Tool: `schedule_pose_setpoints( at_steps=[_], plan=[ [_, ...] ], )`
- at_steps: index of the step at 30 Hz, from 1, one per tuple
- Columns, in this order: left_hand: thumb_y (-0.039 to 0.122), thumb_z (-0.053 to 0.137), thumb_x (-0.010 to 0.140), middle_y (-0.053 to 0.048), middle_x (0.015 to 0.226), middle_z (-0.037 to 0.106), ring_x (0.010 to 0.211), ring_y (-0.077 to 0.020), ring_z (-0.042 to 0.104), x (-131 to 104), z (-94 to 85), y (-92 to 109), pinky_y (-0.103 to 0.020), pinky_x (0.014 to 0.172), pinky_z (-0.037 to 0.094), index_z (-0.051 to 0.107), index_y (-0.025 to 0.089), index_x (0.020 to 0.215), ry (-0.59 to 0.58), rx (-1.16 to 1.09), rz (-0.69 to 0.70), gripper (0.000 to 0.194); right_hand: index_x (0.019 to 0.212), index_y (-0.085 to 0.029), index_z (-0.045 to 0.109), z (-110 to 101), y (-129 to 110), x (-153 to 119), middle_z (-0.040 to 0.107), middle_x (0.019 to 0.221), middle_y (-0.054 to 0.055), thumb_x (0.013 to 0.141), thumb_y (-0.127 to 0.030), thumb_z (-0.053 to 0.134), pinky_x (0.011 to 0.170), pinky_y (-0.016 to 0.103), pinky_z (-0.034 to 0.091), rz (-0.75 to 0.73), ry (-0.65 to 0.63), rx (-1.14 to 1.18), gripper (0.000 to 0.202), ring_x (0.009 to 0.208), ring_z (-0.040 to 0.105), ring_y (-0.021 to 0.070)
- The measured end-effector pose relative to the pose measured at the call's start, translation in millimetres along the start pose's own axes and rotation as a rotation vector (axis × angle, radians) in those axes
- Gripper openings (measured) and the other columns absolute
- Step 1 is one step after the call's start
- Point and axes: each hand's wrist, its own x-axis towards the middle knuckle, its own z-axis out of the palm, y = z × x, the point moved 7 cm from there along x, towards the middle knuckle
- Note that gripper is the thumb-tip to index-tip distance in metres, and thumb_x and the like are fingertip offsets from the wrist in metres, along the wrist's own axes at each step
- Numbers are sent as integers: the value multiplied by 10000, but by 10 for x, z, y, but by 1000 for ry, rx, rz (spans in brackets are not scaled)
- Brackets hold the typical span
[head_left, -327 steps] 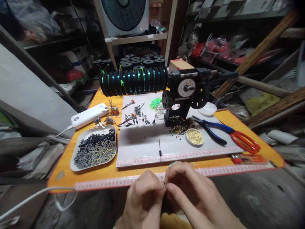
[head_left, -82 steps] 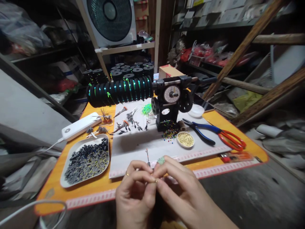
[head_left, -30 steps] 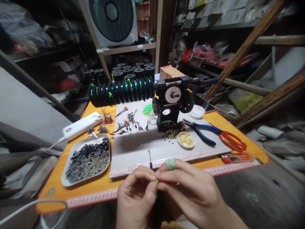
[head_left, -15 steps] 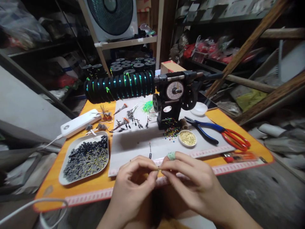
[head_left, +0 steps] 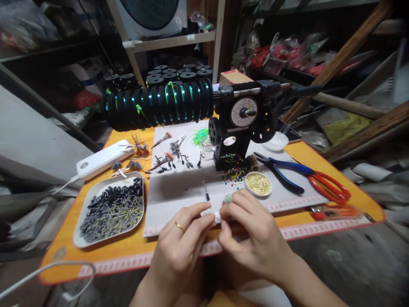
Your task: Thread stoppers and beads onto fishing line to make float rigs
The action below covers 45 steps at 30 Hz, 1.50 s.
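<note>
My left hand (head_left: 187,234), with a gold ring (head_left: 180,227), lies over the front edge of the white board. Its fingers are stretched forward and apart, the foremost tip just short of a small black cylindrical piece with a thin wire end (head_left: 207,197). Nothing shows between them. Close beside it, my right hand (head_left: 254,230) is closed, thumb and forefinger bent together; what they hold, if anything, is hidden. Green tape (head_left: 228,198) wraps one of its fingers. Just beyond sits a small white dish (head_left: 270,191) of tiny gold pieces, near a scatter of coloured beads (head_left: 234,172).
A black geared winding machine (head_left: 234,140) carries a row of black spools (head_left: 159,104). To the left are a tray (head_left: 76,232) of small black and grey parts and a white power bank (head_left: 101,161). Blue-handled pliers (head_left: 281,175) and red-handled pliers (head_left: 330,186) lie to the right.
My hands, earlier pinched together fingertip to fingertip, have come apart. The left fingers have straightened towards the black piece. The right hand has turned and moved slightly forward. The view has shifted slightly.
</note>
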Motion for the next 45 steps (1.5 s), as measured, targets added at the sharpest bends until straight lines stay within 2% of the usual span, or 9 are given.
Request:
schedule_pose_setpoints(
  at_steps=[4, 8, 12, 27, 34, 38, 41, 43, 45],
  plan=[
    [16, 633, 881, -113, 1015, 652, 872, -173, 604, -11, -37, 3, -285, 772, 534, 656, 112, 1085, -50, 104, 4, 227, 769, -154, 563, 11, 23, 0, 474, 757, 32, 809, -29, 545, 664, 323, 380, 13, -7, 1, 133, 752, 449, 188],
    [26, 626, 879, -69, 893, 624, 822, -181, 563, 40, -39, -68, -325, 726, 500, 641, 141, 961, -98, 109, -109, 141, 786, -139, 579, 33, 32, -5, 486, 771, 39, 816, -19, 548, 664, 314, 384, 16, -19, 8, 127, 759, 452, 182],
    [26, 611, 848, -57, 885, 611, 847, -199, 546, 85, -1, -126, -356, 742, 469, 590, 162, 835, -132, 84, -227, 139, 789, -130, 583, 39, 38, -13, 477, 762, 38, 824, -22, 542, 648, 309, 380, 25, -39, 3, 120, 752, 448, 180],
    [10, 576, 790, -74, 896, 595, 877, -234, 529, 85, -2, -138, -387, 740, 452, 540, 169, 782, -94, 169, -272, 163, 795, -136, 552, 46, 26, -14, 435, 765, 24, 838, -3, 519, 643, 295, 366, 19, -65, -25, 144, 751, 423, 165],
    [-30, 579, 792, -54, 953, 621, 932, -188, 575, 105, -61, -112, -318, 784, 473, 521, 188, 806, -46, -48, -281, 226, 794, -143, 547, 37, 28, -22, 438, 766, 22, 836, -9, 526, 639, 293, 365, 16, -61, -19, 142, 748, 427, 163],
    [1, 558, 845, -15, 1079, 647, 937, -137, 633, 89, 83, -93, -263, 797, 502, 477, 232, 877, -151, -392, -324, 248, 786, -144, 557, 39, 40, -21, 442, 759, 24, 839, -27, 528, 637, 297, 366, 32, -66, 3, 132, 749, 431, 169],
    [85, 529, 922, 30, 917, 635, 798, -115, 627, 59, 177, -144, -246, 729, 511, 460, 259, 892, -225, -577, -463, 189, 776, -148, 557, 24, 35, -22, 448, 750, 23, 838, -34, 527, 624, 296, 369, 26, -48, 11, 133, 737, 432, 169],
    [121, 542, 937, 43, 823, 604, 726, -113, 602, 71, 165, -167, -233, 676, 502, 479, 262, 908, -248, -548, -495, 157, 775, -150, 556, 15, 33, -24, 452, 749, 22, 835, -30, 523, 624, 300, 370, 27, -40, 11, 139, 734, 436, 170],
    [104, 590, 913, 37, 831, 612, 715, -113, 597, 110, 121, -159, -222, 656, 490, 526, 257, 968, -275, -406, -449, 175, 778, -149, 557, 13, 37, -26, 459, 756, 25, 833, -24, 517, 635, 306, 374, 36, -44, 6, 143, 746, 443, 175]
  ],
)
